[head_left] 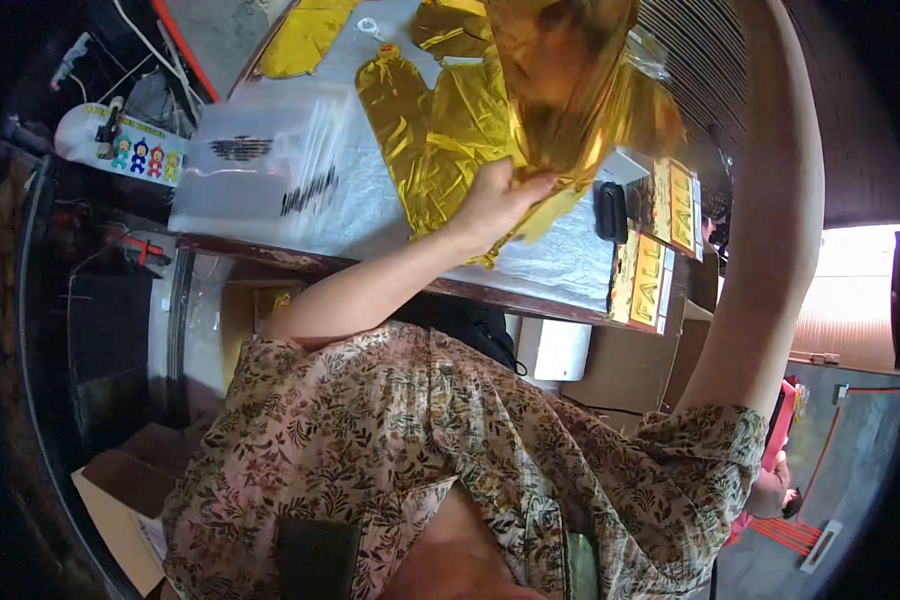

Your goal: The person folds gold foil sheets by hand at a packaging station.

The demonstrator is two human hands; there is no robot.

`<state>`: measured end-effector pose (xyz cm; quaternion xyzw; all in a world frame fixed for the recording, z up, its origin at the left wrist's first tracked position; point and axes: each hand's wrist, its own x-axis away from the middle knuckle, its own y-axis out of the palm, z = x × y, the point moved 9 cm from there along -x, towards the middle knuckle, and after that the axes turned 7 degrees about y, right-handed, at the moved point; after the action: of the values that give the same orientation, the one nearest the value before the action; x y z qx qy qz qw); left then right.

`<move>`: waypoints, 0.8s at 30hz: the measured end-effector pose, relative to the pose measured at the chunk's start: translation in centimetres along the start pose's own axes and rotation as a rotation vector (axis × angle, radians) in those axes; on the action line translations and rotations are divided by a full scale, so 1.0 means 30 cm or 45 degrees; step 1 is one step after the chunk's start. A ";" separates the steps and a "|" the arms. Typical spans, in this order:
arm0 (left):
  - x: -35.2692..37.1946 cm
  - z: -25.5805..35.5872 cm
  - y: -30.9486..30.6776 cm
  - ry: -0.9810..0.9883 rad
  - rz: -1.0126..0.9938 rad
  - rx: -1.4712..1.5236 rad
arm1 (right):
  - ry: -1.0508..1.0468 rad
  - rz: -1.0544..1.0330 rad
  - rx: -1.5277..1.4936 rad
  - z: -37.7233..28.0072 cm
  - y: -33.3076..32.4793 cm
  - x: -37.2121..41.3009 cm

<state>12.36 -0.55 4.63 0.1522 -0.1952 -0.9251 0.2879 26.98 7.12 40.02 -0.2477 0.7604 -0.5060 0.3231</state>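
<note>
My left hand (500, 195) grips the lower edge of a crumpled gold foil balloon (570, 90) held up above the table (370, 262). More flat gold foil balloons (420, 130) lie on the table just behind the hand. My right arm (770, 230) reaches up along the right side, and its hand is cut off by the top edge of the view. My floral shirt (420, 440) fills the lower part of the view.
A stack of clear plastic bags (260, 165) with black print lies on the table's left part. A black object (610, 210) and yellow printed packs (670, 205) sit at the right end. Cardboard boxes (620, 365) stand under the table. Another person's hand (770, 480) shows at lower right.
</note>
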 end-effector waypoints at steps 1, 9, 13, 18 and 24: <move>0.017 0.018 -0.042 -0.074 0.045 0.091 | 0.047 -0.027 -0.086 0.036 0.023 -0.022; 0.159 0.096 -0.242 -0.206 -0.021 0.025 | 0.101 -0.351 -0.035 0.377 0.571 -0.184; 0.176 0.013 -0.357 -0.376 0.035 0.036 | 0.074 -0.319 0.127 0.603 1.047 -0.260; 0.141 -0.057 -0.399 -0.393 0.161 -0.138 | -0.145 -0.022 0.291 0.552 1.186 -0.037; 0.109 -0.086 -0.385 -0.327 0.098 -0.210 | -0.389 -0.165 0.229 0.337 1.182 0.481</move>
<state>5.34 5.57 -3.35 0.0007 -0.1594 -0.9381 0.3074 23.06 3.75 0.77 -0.3404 0.6366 -0.5482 0.4223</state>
